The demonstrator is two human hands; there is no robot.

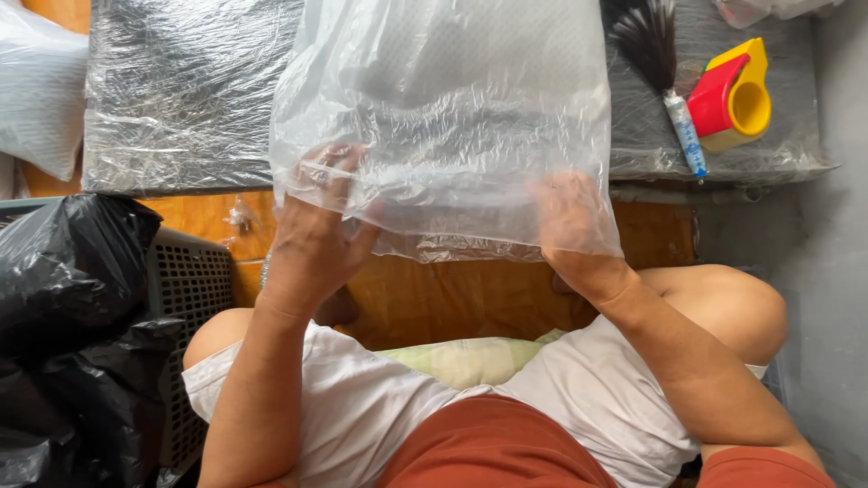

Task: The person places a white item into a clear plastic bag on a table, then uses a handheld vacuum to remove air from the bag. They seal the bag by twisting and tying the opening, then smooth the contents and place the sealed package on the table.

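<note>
I hold a large clear plastic bag [452, 117] up in front of me with both hands at its lower open edge. My left hand [316, 230] pinches the bag's lower left side, fingers partly behind the film. My right hand [570, 226] is pushed inside the bag's lower right corner, seen through the plastic. Something pale and grey shows faintly inside the bag's upper part. A pale green cushion [466, 360] rests on my lap below.
A plastic-wrapped dark slab [172, 99] lies behind on a wooden surface [452, 294]. On its right sit a yellow and red tape dispenser [737, 95] and a black feather duster [660, 63]. Black bags [68, 307] and a grey crate [190, 280] stand at left.
</note>
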